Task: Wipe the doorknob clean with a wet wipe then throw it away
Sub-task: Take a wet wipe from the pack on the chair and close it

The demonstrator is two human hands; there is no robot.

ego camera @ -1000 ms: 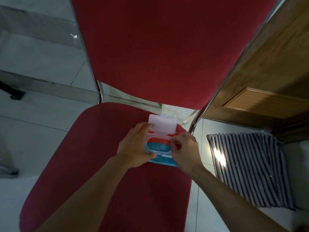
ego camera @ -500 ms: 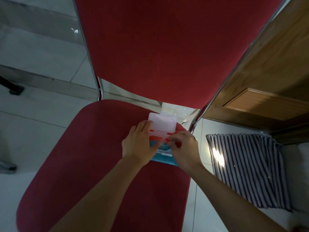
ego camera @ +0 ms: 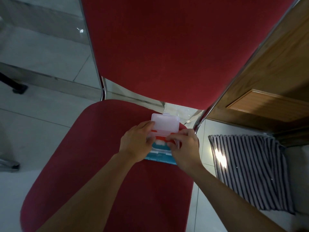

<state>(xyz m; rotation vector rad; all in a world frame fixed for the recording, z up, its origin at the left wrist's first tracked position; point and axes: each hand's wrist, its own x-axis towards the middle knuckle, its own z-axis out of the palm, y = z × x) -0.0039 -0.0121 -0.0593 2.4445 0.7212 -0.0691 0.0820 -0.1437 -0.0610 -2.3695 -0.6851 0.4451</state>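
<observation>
The task is barely begun: the wet-wipe pack [ego camera: 160, 154] lies toward the far right of the red chair seat [ego camera: 83, 164], its clear flip lid [ego camera: 165, 125] standing open, and no wipe is free of it yet — so the pulling out, the wiping of the doorknob and the throwing away are all still to do, and no doorknob or bin shows in this view. The left hand [ego camera: 136, 144] grips the pack's left edge, fingers curled up beside the raised lid, steadying it. The right hand [ego camera: 184, 146] has its fingertips pinched together over the opening, where a bit of white [ego camera: 159, 142] shows; whether it has truly caught a wipe I cannot tell. Compared with a second ago, the right hand's fingers have moved in from the pack's right rim to the middle of the opening, and the left hand has crept farther over the pack — the lid was already up then. A striped cloth [ego camera: 250, 173] lies on the floor to the right, near a wooden door [ego camera: 267, 81].
</observation>
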